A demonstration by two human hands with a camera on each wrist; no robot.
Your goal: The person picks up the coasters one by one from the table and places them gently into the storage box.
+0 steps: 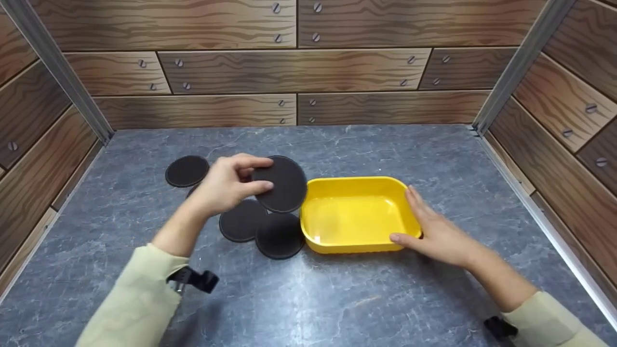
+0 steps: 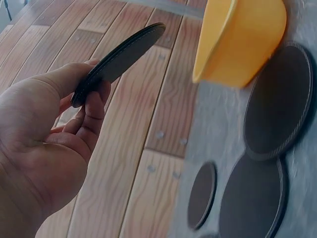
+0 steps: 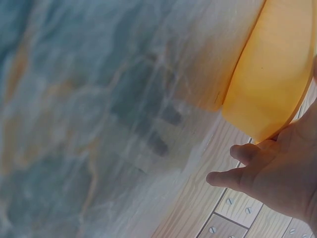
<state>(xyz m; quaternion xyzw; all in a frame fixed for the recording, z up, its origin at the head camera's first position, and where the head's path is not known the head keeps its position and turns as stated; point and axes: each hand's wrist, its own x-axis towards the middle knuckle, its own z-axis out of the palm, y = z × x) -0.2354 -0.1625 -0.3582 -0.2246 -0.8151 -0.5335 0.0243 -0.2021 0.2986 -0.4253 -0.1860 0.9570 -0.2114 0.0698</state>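
Note:
My left hand (image 1: pixel 224 185) pinches a round black coaster (image 1: pixel 283 185) with a stitched edge between thumb and fingers. In the left wrist view this coaster (image 2: pixel 121 62) is tilted and raised off the table. It hangs just left of a yellow rectangular tub (image 1: pixel 356 212), whose shiny inner floor shows. At the tub's right end rests my right hand (image 1: pixel 441 236), thumb at the front corner and straight fingers along the side. In the right wrist view, two fingertips (image 3: pixel 223 178) stand apart from the tub (image 3: pixel 272 69).
Several more black coasters lie left of the tub, among them a front one (image 1: pixel 279 236), one beside it (image 1: pixel 242 221) and a far left one (image 1: pixel 187 171). Another is partly hidden by my left hand. Wood-patterned walls (image 1: pixel 289 72) enclose the grey marbled table (image 1: pixel 308 299).

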